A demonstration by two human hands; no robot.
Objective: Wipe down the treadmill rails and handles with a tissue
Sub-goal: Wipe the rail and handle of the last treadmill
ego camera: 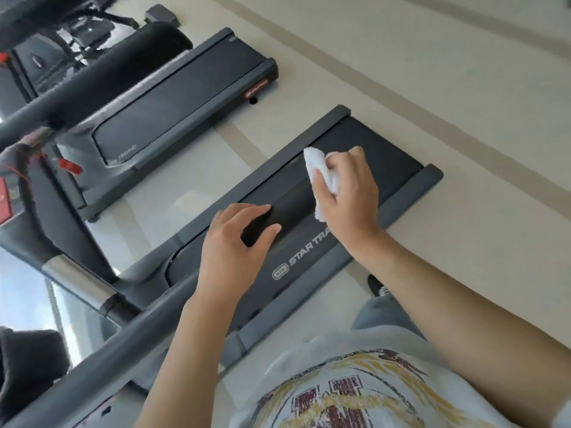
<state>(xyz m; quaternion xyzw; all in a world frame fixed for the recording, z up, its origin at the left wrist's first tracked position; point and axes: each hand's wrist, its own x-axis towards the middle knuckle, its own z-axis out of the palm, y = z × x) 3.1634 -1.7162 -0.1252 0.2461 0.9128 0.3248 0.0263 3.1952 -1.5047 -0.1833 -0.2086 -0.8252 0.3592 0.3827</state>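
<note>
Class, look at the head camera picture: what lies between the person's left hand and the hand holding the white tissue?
In the head view, a bare stretch of the black padded handrail runs between the left hand, which grips it, and the right hand holding the tissue. Nothing else lies there.

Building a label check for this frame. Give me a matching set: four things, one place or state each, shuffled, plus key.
Things:
1. crumpled white tissue
2. padded black handle bar
3. red safety clip
4. dark shoe

States:
A. on the pale floor beside the treadmill
B. gripped by the left hand
C. held in the right hand
D. at the far treadmill's console

Pairs: 1-C, 2-B, 3-D, 4-A
</note>
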